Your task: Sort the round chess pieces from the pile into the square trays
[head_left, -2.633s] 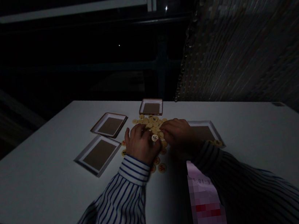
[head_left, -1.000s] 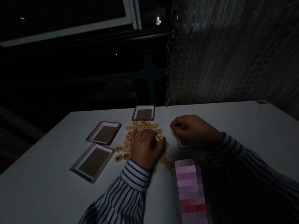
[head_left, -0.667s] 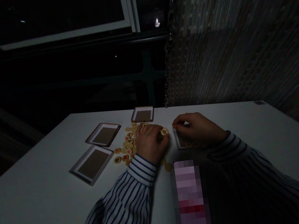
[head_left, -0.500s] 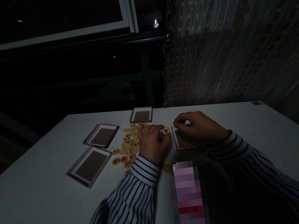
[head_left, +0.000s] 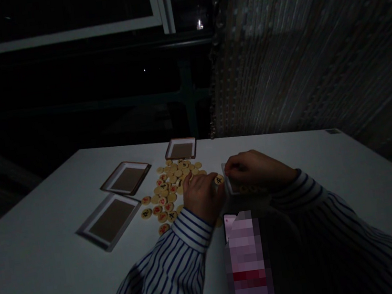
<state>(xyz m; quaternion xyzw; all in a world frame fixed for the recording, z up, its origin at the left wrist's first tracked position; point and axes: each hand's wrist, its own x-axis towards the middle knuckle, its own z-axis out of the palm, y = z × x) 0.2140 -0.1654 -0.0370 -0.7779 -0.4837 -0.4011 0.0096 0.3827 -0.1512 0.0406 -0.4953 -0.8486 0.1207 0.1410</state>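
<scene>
An indoor setting was suggested by a strand curtain (head_left: 299, 56), window frame (head_left: 69, 35) and table (head_left: 52, 262). Its exact kind was left unclear.

Left hand (head_left: 204, 196) pinching, thumb opposite forefinger; right hand (head_left: 258, 167) curled, fingertips apparently together, dim; both forearms (head_left: 170, 268) extended forward.

From here I see Chinese characters on the discs (head_left: 162, 201), some black, some red, too small to read surely.
</scene>
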